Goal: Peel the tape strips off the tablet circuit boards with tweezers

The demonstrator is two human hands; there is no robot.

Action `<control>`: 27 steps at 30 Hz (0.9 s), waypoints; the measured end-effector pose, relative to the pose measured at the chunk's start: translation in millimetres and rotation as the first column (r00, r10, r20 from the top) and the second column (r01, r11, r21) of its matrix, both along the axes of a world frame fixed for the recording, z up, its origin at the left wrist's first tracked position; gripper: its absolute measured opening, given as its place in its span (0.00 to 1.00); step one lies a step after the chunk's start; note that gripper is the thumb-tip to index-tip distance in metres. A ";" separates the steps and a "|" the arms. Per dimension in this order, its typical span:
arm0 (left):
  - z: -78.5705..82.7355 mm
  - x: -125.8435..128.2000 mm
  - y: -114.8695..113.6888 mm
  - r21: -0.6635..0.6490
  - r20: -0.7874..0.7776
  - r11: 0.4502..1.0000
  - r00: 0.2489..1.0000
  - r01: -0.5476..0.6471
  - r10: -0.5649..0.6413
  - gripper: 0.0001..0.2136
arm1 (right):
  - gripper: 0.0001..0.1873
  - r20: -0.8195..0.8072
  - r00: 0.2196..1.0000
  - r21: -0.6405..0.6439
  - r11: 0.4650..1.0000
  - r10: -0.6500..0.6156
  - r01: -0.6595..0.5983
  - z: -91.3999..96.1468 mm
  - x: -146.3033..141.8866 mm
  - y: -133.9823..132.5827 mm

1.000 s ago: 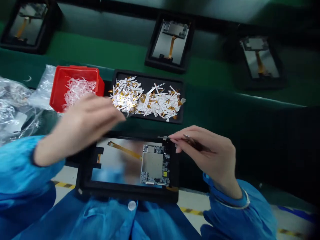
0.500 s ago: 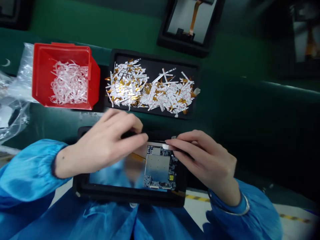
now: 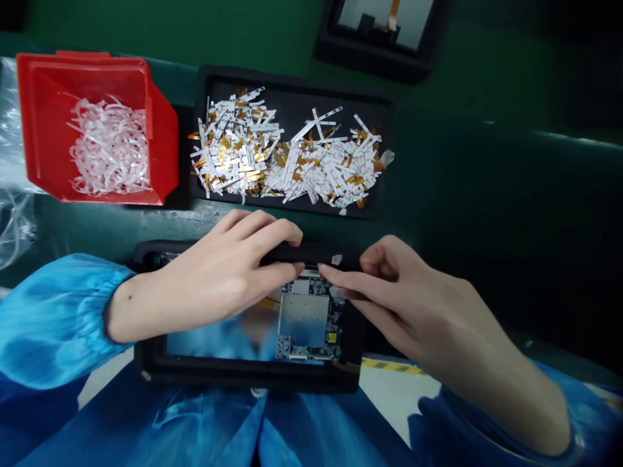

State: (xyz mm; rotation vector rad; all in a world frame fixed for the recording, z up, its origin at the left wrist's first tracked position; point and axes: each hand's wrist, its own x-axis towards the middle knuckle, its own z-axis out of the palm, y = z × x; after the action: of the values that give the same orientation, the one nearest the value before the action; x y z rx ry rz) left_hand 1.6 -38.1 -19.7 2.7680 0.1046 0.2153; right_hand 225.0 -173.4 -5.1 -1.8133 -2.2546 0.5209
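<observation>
A flat tablet-like device (image 3: 214, 340) lies in a black foam tray (image 3: 253, 381) close to my body, with a green-dark circuit board (image 3: 304, 318) on its right part. My left hand (image 3: 233, 279) reaches across the device. Its thumb tip touches the board's upper edge and its other fingers curve apart over the tray rim, holding nothing visible. From the right, my right hand (image 3: 403, 305) sets one fingertip on the same upper edge, beside the left thumb. Between its lower fingers is a slim pale-tipped stick (image 3: 337, 293), mostly hidden; its kind is unclear.
Beyond the hands, a black tray (image 3: 302, 81) holds heaped white strips and amber flex pieces (image 3: 238, 146). On its left, a red bin (image 3: 163, 139) contains curled clear strips (image 3: 109, 149). Plastic wrap (image 3: 14, 224) lies at far left. Another foam tray (image 3: 374, 61) stands at the back.
My right fingertip has come down onto the board's upper edge, and the pale-tipped stick has swung back from there. My left thumb has moved slightly right. The whole view has shifted.
</observation>
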 end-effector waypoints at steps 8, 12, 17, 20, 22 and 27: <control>1.4 7.4 2.0 -0.130 0.073 0.991 0.997 -0.016 0.025 0.13 | 0.10 -0.567 0.769 -0.006 0.935 -0.295 0.355 10.4 14.8 -4.7; -3.3 13.8 -2.4 0.027 0.068 0.999 0.997 0.028 -0.029 0.15 | 0.16 -0.710 0.581 -0.097 0.873 -0.397 0.478 0.3 7.3 -0.6; -5.7 14.3 -4.9 0.143 0.097 0.987 0.991 0.074 -0.089 0.13 | 0.06 -0.808 0.341 -0.324 0.846 -0.481 0.423 -19.9 -1.3 7.2; -5.4 13.9 -4.7 0.149 0.086 0.986 0.993 0.072 -0.085 0.13 | 0.15 -0.843 0.306 -0.300 0.858 -0.443 0.417 -23.6 -2.2 7.3; -4.9 14.0 -4.4 0.167 0.076 0.983 0.993 0.077 -0.091 0.13 | 0.16 -0.845 0.301 -0.292 0.853 -0.442 0.434 -24.0 -2.5 7.2; -1.2 18.0 -4.1 0.188 0.067 0.980 0.994 0.071 -0.085 0.13 | 0.18 -0.843 0.279 -0.320 0.846 -0.460 0.427 -26.5 -1.1 10.8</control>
State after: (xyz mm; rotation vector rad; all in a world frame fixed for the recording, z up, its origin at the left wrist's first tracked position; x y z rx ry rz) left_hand 19.6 -42.2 -20.9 2.9377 -0.0453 0.3225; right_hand 223.8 -162.6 -31.6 -1.4590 -0.9172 1.0795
